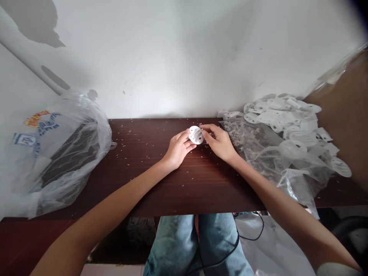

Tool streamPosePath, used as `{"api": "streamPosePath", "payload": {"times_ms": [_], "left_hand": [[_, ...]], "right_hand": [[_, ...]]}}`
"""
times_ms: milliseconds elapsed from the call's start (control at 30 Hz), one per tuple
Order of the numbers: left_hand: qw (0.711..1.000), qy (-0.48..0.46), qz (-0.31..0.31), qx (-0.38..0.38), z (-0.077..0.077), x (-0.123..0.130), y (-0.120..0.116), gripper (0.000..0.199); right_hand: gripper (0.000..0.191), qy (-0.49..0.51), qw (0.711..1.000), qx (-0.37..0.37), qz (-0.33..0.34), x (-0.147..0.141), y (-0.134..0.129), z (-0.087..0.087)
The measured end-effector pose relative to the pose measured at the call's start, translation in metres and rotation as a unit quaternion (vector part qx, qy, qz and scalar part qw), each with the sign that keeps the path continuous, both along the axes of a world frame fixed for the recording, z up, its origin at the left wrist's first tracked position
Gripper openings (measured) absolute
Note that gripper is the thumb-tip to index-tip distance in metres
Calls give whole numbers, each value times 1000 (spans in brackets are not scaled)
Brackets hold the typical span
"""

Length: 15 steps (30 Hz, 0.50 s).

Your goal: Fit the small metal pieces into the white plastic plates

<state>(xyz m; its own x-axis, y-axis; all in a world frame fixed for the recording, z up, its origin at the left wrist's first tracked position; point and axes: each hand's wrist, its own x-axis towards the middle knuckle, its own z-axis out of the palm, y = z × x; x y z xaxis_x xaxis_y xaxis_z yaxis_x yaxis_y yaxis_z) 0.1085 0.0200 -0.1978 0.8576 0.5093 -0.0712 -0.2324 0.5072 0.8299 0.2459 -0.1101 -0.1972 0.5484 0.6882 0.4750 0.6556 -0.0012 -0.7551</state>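
Observation:
Above the middle of the dark table, a white round plastic part with small holes and a raised bar across its face is tilted toward me. My left hand grips it from the left, thumb on the near face edge and fingers curled beneath. At its right rim, the thumb and forefinger of my right hand are closed; whether a small piece sits between them is too small to tell. Tiny white plastic bits lie behind the right fingers, partly hidden by them.
A clear plastic bag with printing stands open on the left. On the right, a pile of white plastic parts lies on clear plastic sheeting, with many small clear pieces. White slivers dot the brown table. A cardboard box stands far right.

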Motion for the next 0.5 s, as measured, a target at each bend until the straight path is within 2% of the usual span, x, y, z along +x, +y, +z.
{"api": "streamPosePath", "payload": {"times_ms": [67, 167, 333, 433, 500], "left_hand": [[1000, -1, -14, 10, -1, 0, 0, 47], [999, -5, -32, 12, -2, 0, 2, 49], [998, -26, -43, -33, -1, 2, 3, 45], [995, -17, -45, -88, 0, 3, 1, 47], [994, -14, -43, -95, 0, 3, -1, 41]], "right_hand": [[25, 63, 998, 3, 10, 2, 1, 1], [25, 117, 991, 7, 64, 2, 2, 2], [28, 179, 979, 35, 96, 0, 3, 3], [33, 287, 949, 67, 116, -3, 4, 2], [35, 360, 919, 85, 133, -5, 4, 1]]}}
